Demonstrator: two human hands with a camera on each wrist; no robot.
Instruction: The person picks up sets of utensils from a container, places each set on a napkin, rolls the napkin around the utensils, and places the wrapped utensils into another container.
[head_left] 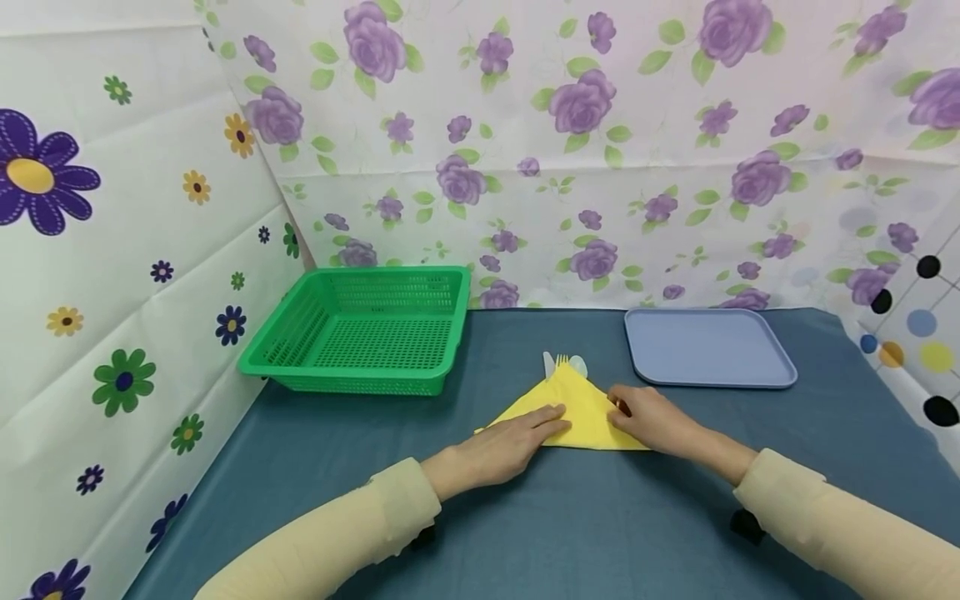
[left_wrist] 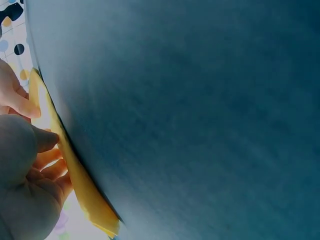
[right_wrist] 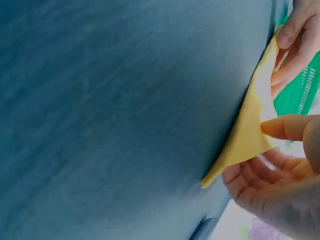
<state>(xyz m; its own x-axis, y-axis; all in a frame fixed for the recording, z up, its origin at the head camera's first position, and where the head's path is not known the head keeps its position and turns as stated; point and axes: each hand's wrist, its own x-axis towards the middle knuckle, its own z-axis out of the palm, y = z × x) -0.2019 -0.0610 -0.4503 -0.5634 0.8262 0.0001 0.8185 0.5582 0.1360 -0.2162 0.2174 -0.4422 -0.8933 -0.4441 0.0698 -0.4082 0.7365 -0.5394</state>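
A yellow cloth napkin (head_left: 581,414), folded to a triangle, lies on the blue tablecloth. From under its far point stick the tips of a knife (head_left: 548,364), a fork (head_left: 562,359) and a spoon (head_left: 578,365); their handles are hidden. My left hand (head_left: 504,446) rests on the napkin's left half with its fingers stretched out. At the right slanting edge, my right hand (head_left: 660,423) pinches the napkin. In the right wrist view its thumb (right_wrist: 282,126) is on the cloth, and the curled fingers (right_wrist: 250,182) are at the edge.
A green plastic basket (head_left: 352,381) with perforated walls stands at the back left. Toward the back right lies a flat light-blue tray (head_left: 708,346). Flowered sheets (head_left: 510,133) hang behind the table and on its left; a dotted one (head_left: 918,350) is at the right.
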